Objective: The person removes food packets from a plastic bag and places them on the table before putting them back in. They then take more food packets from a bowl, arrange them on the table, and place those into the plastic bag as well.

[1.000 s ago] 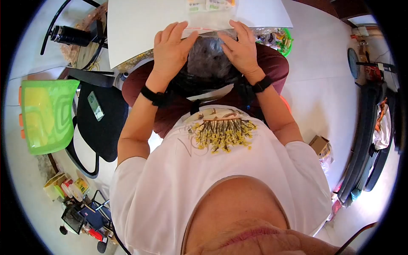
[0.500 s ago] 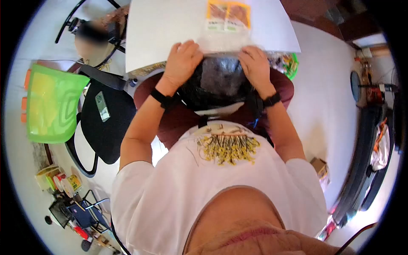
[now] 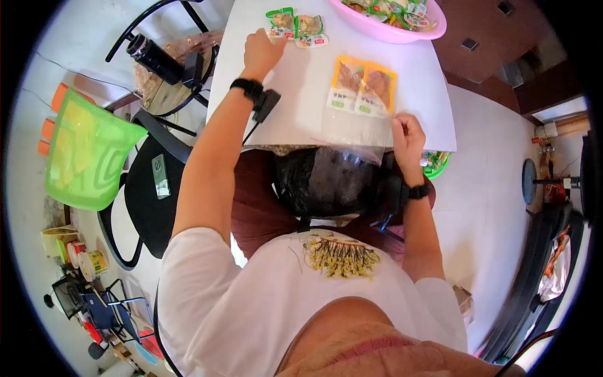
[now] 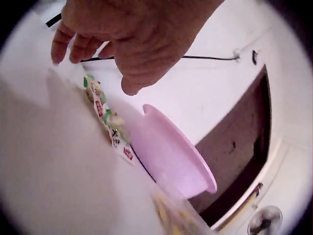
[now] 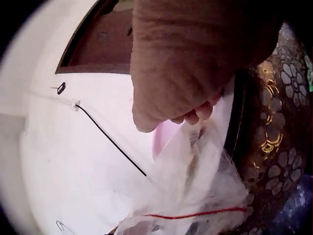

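Tabletop (image 3: 289, 116) is shared by a pink basin (image 3: 399, 38) on the far side and a clear zip bag (image 3: 352, 129) at the near edge. The bag's side is pinched by the right hand's (image 3: 409, 141) curled fingers. By the left hand (image 3: 262, 55), fingers slightly spread, green-edged snack packets (image 3: 309, 25) are apparently being reached for; contact cannot be told. For lifting, a packet's edge would need to be pinched.

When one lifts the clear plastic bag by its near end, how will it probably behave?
The clear plastic bag is likely floppy, since its near end wrinkles and droops past the table. The far end should hang heavier, as the yellow-edged packets show there.
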### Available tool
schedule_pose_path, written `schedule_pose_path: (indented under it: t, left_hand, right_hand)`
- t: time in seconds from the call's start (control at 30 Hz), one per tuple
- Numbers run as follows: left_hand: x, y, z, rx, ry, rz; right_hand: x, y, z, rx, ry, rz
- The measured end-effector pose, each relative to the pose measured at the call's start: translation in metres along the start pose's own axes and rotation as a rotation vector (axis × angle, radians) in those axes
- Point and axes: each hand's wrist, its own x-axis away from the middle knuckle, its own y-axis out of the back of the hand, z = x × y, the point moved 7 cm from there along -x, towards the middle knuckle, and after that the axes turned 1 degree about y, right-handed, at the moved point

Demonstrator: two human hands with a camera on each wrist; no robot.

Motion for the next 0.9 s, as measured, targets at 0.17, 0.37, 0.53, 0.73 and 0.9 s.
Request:
schedule_pose_path:
  t: [0.17,0.37,0.53,0.73,0.9]
  left_hand:
    - [-0.051,-0.053,0.046,0.267,0.437,0.182]
    - [-0.042,-0.062,0.046,0.783,0.556,0.316]
    - [-0.031,-0.071,0.093,1.080,0.662,0.391]
    - [0.064,-0.013,0.115,1.640,0.889,0.336]
    - [0.135,0.034,0.136,1.573,0.968,0.214]
  right_hand:
    - [-0.002,-0.004,0.008,0.165,0.029,-0.012]
    - [-0.004,-0.005,0.007,0.159,0.031,-0.014]
    - [-0.005,-0.006,0.012,0.175,0.029,-0.008]
    - [-0.005,-0.007,0.012,0.222,0.130,-0.042]
    - [-0.002,-0.005,-0.007,0.130,0.055,0.003]
